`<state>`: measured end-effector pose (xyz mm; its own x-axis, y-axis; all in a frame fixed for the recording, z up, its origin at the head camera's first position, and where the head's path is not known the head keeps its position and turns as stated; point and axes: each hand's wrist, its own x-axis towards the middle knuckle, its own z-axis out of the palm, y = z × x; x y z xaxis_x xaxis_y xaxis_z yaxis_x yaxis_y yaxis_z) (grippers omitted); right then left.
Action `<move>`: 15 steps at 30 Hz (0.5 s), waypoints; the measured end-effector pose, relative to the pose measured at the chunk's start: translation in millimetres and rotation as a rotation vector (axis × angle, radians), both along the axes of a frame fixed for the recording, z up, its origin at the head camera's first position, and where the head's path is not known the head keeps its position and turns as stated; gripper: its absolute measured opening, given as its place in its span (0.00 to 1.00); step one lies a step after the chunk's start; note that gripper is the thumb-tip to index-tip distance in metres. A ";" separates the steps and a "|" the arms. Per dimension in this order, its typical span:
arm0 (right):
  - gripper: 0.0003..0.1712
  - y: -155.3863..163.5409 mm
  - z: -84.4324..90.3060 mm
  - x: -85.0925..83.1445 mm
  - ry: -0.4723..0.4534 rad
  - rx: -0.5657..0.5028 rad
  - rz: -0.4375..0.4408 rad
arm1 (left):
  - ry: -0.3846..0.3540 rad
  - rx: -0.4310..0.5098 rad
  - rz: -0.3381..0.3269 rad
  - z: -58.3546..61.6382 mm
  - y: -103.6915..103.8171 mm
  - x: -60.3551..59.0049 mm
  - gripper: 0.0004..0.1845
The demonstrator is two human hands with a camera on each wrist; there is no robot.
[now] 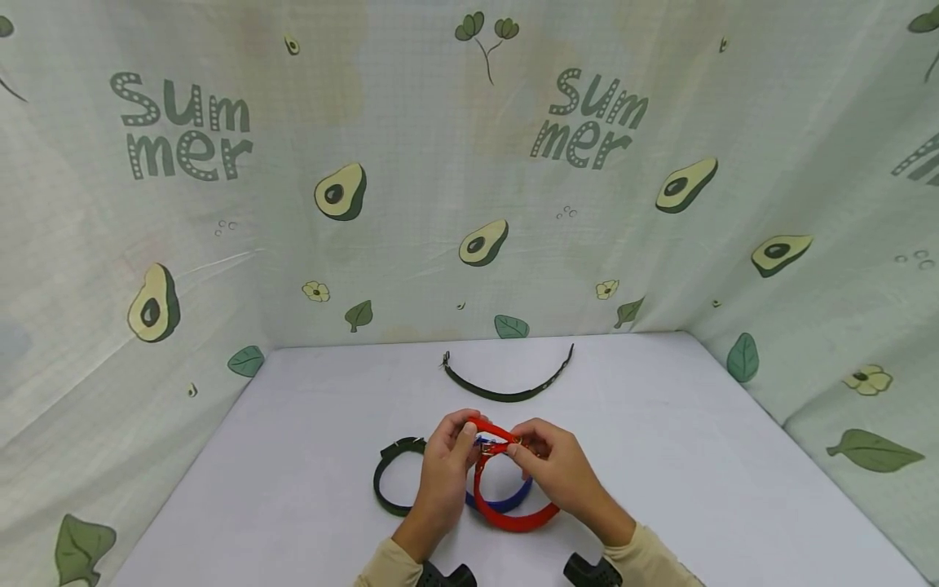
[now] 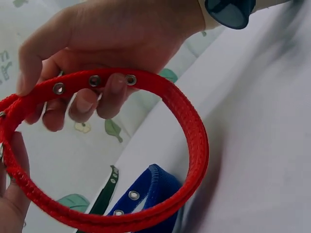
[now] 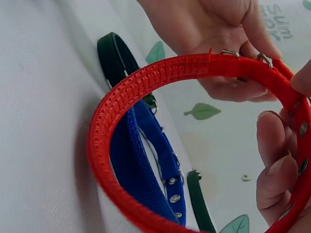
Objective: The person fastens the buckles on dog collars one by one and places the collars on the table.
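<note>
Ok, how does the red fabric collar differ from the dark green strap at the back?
The red fabric collar is bright; the dark green strap is much darker. The collar forms a ring held by the left hand and right hand; the strap lies untouched in an open curve. Both have metal-rimmed holes.

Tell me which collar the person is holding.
The red collar, held by the left hand and right hand; the blue collar, looped green collar and opened-out green collar lie on the table.

Curtained booth (image 1: 411, 261), avocado-print cloth (image 1: 418, 139), white tabletop (image 1: 675, 440)
</note>
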<state>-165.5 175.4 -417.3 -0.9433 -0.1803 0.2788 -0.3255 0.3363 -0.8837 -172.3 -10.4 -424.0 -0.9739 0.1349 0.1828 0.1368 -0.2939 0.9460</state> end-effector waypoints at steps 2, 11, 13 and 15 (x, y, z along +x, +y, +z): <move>0.07 0.7 0.4 0.1 -0.014 -0.001 0.007 | -0.004 0.014 0.013 0.1 -0.9 -0.9 0.20; 0.05 1.1 -1.0 0.8 -0.046 -0.101 -0.038 | -0.015 -0.047 -0.061 -3.8 -1.9 -4.5 0.25; 0.04 1.3 -2.0 0.5 -0.045 -0.154 -0.057 | -0.014 -0.108 -0.100 -5.8 -0.1 -4.5 0.27; 0.04 1.6 -3.4 0.1 -0.037 -0.205 -0.064 | -0.018 -0.148 -0.130 -7.3 2.1 -4.1 0.26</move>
<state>-165.4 177.1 -420.7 -0.9613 -0.0626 0.2682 -0.2750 0.1674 -0.9468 -176.3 -8.4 -431.2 -0.9493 0.2839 0.1347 0.0897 -0.1660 0.9820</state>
